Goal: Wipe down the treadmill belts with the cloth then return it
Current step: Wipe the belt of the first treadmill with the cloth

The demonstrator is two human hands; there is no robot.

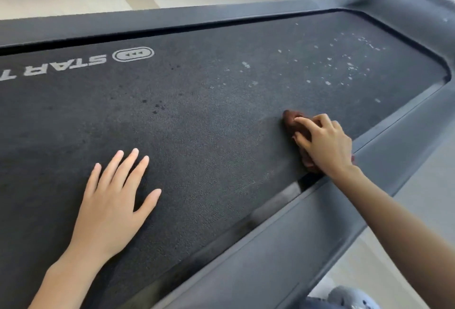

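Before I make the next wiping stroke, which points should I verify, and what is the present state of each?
1. Right hand holds the brown crumpled cloth: ok, fingers are curled over it.
2. Cloth lies on the dark textured treadmill belt: ok, near the right edge.
3. Left hand is out of the cloth's way: ok, flat on the belt, apart from the cloth.
4. White specks beyond the cloth are wiped off: not ok.
5. Small dark spots at mid-belt are wiped off: not ok.
6. Underside of the cloth is clean: cannot tell, hidden.
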